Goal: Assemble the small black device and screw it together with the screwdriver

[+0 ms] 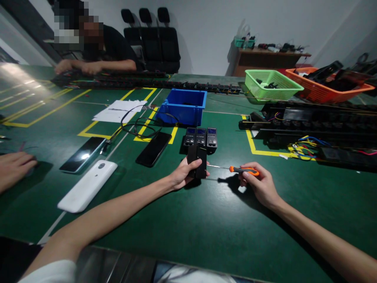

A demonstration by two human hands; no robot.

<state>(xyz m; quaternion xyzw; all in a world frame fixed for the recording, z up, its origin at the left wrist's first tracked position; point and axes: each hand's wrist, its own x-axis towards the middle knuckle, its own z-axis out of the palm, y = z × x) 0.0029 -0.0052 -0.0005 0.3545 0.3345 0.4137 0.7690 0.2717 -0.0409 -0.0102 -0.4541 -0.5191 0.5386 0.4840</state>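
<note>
My left hand point(183, 173) is closed around a small black box point(201, 169), its thumb lying across the near face. In my right hand point(260, 182) is a screwdriver point(244, 170) with an orange and black handle. Its thin shaft points left, and the tip meets or nearly meets the right side of the box; exact contact is too small to tell. Just beyond the box stand three black modules point(200, 137) with small blue screens, side by side. A black phone point(153, 149) lies to the left of them.
Behind the modules sits a blue bin point(182, 107), with a cable and papers point(118, 111) to its left. A second phone point(83, 154) and a white device point(88, 186) lie left. Wired black rails point(312, 122) and green point(272, 86) and orange baskets point(326, 94) occupy the right. Other people's hands show left.
</note>
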